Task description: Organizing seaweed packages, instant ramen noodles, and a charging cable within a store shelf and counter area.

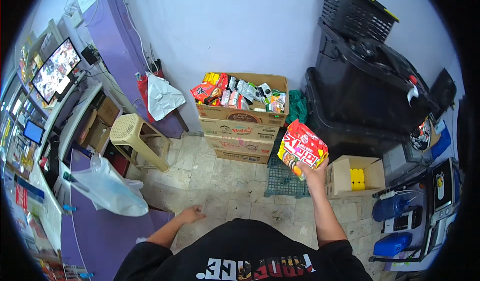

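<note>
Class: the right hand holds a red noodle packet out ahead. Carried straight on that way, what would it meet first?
Probably the stacked cardboard boxes, topped by an open box of packets; the right hand and red noodle packet point roughly there, though depth is unclear.

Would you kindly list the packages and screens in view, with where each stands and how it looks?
Noodle packet: red and yellow, held in the right hand.
Stacked cardboard boxes: brown, against the wall; the top one is open and full of packets.
Small open box: beige, on the floor, yellow items inside.
Monitor: upper left, showing many small pictures.
</note>
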The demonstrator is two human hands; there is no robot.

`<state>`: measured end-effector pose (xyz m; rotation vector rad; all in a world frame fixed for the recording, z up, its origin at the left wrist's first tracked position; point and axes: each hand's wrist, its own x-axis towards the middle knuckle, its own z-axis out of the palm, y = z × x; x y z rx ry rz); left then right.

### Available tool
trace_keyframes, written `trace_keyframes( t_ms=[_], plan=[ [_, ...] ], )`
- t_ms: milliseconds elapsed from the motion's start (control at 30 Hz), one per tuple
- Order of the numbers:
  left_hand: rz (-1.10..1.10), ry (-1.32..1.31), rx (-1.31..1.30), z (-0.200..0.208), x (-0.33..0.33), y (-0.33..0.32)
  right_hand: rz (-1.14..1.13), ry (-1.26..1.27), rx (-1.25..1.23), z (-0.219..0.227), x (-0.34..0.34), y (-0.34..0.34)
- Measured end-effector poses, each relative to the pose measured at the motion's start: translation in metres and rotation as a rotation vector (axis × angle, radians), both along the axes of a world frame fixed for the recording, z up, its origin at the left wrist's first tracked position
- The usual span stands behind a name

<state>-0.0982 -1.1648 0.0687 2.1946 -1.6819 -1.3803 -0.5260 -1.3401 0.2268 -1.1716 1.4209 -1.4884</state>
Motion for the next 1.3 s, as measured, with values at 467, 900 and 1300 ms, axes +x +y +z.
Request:
trace_keyframes(
  t_ms=[467,900,1300],
  plan=[
    [0.076,0.345,-0.250,0.110,0.025,-0.277,0.208,-0.390,0.070,-0.089,0.142,-0.347],
    [-0.650,0.245,-0.483,0.102,-0.048,-0.518,0.059,0.411,0.523,-0.064,0.119,-0.373],
    [-1.061,-0.379,-0.835,-0.051,-0.145,-0.597,-0.226,0.116,0.359,-0.002,0.093,-0.268]
  ],
)
